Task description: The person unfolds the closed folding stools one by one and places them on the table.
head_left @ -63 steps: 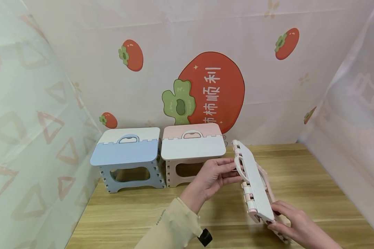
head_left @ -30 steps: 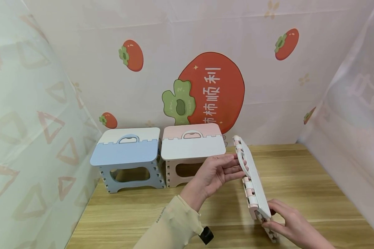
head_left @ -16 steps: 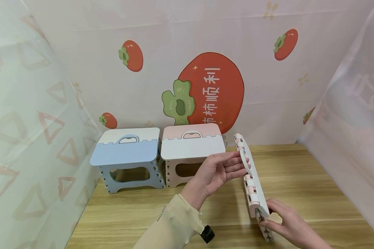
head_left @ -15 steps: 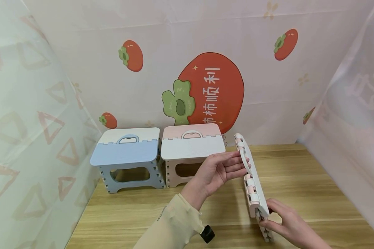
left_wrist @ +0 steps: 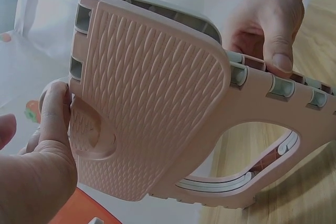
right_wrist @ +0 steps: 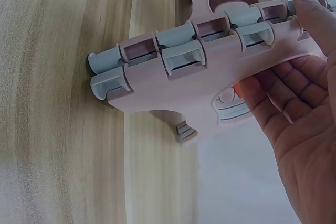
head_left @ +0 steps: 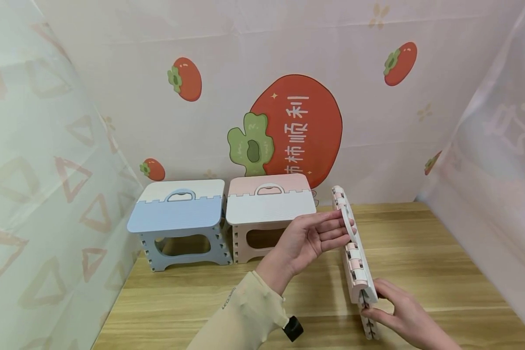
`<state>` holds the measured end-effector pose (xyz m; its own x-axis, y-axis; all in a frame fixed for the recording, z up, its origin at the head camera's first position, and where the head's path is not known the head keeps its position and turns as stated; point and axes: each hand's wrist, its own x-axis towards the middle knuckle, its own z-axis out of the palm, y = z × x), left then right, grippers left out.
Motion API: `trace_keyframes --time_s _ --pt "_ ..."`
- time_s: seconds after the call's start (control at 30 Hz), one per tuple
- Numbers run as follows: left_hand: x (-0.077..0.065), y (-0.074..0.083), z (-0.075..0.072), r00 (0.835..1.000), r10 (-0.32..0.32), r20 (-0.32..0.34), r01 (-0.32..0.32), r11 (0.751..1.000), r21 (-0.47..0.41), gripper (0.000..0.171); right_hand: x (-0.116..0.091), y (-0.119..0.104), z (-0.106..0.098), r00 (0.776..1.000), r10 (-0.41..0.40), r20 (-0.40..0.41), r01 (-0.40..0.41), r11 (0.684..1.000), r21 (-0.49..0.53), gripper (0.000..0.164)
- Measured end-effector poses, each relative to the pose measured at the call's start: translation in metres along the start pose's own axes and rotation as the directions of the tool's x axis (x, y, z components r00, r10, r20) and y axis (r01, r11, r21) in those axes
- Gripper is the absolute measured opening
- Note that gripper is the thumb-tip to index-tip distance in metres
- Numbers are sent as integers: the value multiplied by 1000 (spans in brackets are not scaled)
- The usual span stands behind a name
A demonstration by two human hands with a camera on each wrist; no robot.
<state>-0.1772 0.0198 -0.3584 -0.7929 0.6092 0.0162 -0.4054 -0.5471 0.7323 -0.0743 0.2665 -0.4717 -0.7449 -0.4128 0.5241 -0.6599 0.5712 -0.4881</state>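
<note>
A pink and white folding stool [head_left: 356, 262] stands on edge at the right of the head view, its top folded along the hinge and its leg panels pressed close together. My left hand [head_left: 308, 243] has its fingers through the white carry handle [head_left: 348, 224] on the fold. Lower down, my right hand [head_left: 395, 308] pinches the near leg edge between thumb and fingers. The textured pink half of the top [left_wrist: 157, 93] faces the left wrist view, with the leg panel's oval cut-out beside it. In the right wrist view, pink and white leg joints [right_wrist: 181, 51] lie alongside each other.
Two unfolded stools stand side by side at the back left: a blue and white one [head_left: 175, 216] and a pink and white one [head_left: 271, 209]. The wooden table [head_left: 420, 257] meets a printed cloth backdrop [head_left: 367, 131] behind and at both sides.
The stool's spread top and legs have folded together, and it has turned more upright, its top shifting slightly right. My left fingers have reached further through the handle; my right hand has drifted slightly left.
</note>
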Motion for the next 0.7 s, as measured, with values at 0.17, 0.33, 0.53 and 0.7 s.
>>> trace_keyframes --time_s 0.17,0.33,0.53,0.7 --pt "0 0 1 1000 -9 14 9 1000 0 40 -1 -2 -1 999 34 5 -34 999 -1 54" --pt "2 -1 4 999 4 36 -3 1000 -9 41 -1 -3 -2 997 75 8 -75 997 -3 53" --pt "4 -2 7 998 15 57 -14 1000 -14 46 -1 -3 -3 994 108 0 -108 994 -9 51" --pt "5 -2 7 997 21 74 -20 1000 -14 44 0 -3 -1 991 134 -8 -134 991 1 49"
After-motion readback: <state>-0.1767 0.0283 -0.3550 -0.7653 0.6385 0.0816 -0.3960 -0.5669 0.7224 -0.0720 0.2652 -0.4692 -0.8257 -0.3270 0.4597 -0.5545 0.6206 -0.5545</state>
